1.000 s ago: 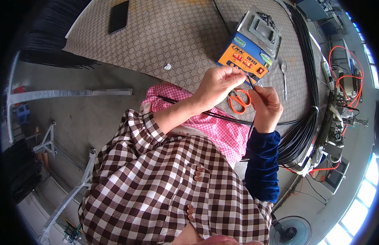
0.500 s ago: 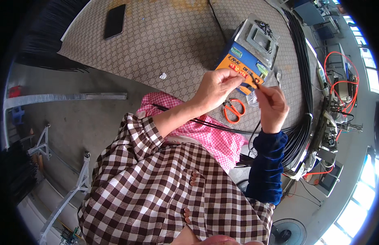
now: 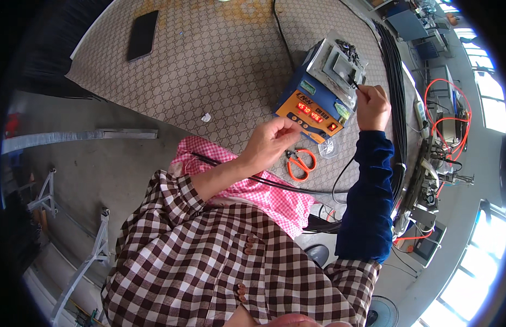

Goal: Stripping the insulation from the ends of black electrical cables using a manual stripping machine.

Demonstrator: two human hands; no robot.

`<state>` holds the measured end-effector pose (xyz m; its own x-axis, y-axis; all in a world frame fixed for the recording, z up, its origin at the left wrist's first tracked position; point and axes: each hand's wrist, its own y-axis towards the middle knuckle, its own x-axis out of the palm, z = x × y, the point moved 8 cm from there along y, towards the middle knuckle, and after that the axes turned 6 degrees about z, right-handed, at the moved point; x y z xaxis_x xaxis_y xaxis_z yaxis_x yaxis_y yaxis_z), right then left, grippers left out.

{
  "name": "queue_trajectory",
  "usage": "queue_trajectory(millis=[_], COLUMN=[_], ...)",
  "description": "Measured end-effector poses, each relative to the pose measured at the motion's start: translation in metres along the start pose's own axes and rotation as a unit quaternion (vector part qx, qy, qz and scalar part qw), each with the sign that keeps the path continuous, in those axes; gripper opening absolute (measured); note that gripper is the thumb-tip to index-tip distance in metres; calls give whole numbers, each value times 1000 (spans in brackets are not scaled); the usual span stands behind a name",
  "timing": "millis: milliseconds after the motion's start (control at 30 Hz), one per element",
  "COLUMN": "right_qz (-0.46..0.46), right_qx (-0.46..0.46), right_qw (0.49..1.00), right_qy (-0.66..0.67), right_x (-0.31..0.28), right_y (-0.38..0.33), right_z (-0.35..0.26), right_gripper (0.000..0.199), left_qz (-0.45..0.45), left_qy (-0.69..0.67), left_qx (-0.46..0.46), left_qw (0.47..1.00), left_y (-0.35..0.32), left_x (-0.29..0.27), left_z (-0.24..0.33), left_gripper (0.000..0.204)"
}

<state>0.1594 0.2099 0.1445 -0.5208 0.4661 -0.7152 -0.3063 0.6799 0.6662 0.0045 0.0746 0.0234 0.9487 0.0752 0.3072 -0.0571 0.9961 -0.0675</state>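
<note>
My right hand (image 3: 373, 106) reaches forward to the grey top of a blue and orange bench device (image 3: 323, 92) and pinches the end of a thin black cable (image 3: 343, 169) against its slot. My left hand (image 3: 272, 141) hovers with curled fingers by the device's orange front panel; I cannot tell whether it holds anything. A pair of orange-handled scissors (image 3: 301, 163) lies on the table just to the right of the left hand. Black cables run across the pink checked cloth (image 3: 264, 191) on my lap.
The table has a patterned brown covering (image 3: 209, 60). A black phone (image 3: 142, 35) lies at the far left. A thick bundle of black cables (image 3: 397, 98) runs along the right edge, beside orange wires (image 3: 443, 103) and equipment. A small white scrap (image 3: 206, 117) lies near the front edge.
My two hands were together over the scissors, working one cable end. The right hand has since moved forward with the cable to the device's top, while the left stayed near the front panel.
</note>
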Motion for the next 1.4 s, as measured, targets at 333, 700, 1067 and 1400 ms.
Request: queue_trajectory(millis=[333,700,1067,1400], right_qz=[-36,-34,-10,-450], right_qx=[1,9,75,492], right_qw=[999,999,995,691], right_qy=[-33,-25,66,280], right_x=[15,14,-12,-80], right_y=[1,0,-4,-238], right_z=[3,7,7,-3], right_gripper=[6,6,8,12], left_qz=[7,-1,0,31], left_qy=[-20,-34,9,278], left_qx=[-22,-21,-11,230], left_qw=[1000,999,1000,932], left_y=[2,2,-1,-10], left_x=[-4,-1,-3,-13], left_z=[-6,-5,-8,-1], left_gripper=[16,16,15,11])
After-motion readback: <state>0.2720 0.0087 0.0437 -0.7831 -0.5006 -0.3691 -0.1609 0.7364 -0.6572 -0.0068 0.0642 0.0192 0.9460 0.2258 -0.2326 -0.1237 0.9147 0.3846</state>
